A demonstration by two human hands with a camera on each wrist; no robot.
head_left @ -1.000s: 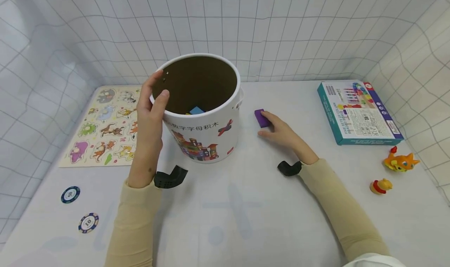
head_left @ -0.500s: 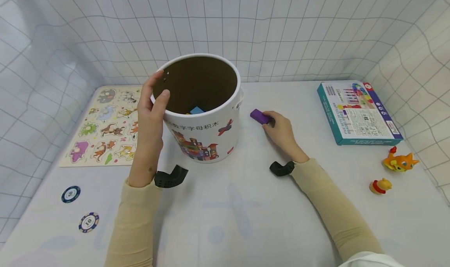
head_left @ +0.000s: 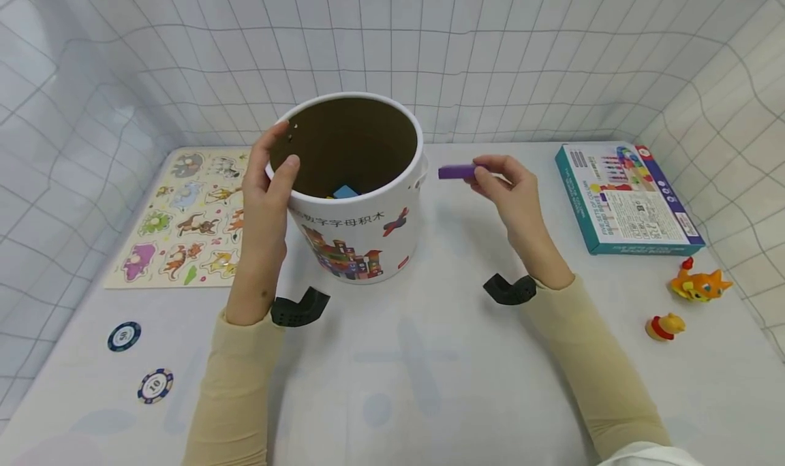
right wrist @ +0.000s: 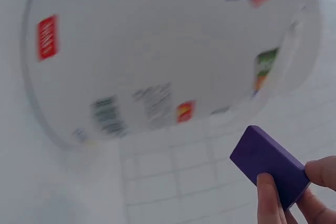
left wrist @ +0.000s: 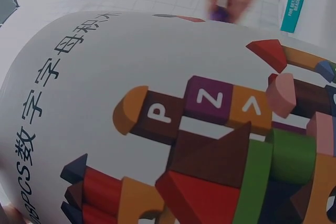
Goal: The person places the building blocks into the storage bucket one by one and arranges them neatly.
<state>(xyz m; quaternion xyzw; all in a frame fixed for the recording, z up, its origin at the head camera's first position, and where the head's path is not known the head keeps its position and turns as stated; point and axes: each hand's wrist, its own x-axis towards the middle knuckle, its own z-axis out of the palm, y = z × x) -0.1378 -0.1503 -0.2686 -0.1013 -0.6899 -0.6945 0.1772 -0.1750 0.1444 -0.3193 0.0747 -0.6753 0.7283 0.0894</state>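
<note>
A tall white bucket (head_left: 358,238) printed with colourful toy blocks stands left of centre. My left hand (head_left: 266,193) grips its rim on the left side, thumb and fingers bent over the edge. Inside at the bottom, a blue block (head_left: 345,192) and a bit of yellow show; the rest of the inside is hidden. To the right of the bucket, my right hand (head_left: 509,190) pinches a purple block (head_left: 456,172) at one end, lifted off the table. In the right wrist view the purple block (right wrist: 270,165) appears as a flat rectangular piece between thumb and fingers.
An animal puzzle board (head_left: 211,275) lies behind the left arm, with two poker chips (head_left: 124,336) nearer the front. At the right are a teal-edged box (head_left: 632,200), an orange toy figure (head_left: 699,283) and a small yellow-red figure (head_left: 665,326). Netting rises behind the table.
My right hand has picked the purple block up off the table and raised it towards the bucket's rim height. My left hand stays on the bucket rim.
</note>
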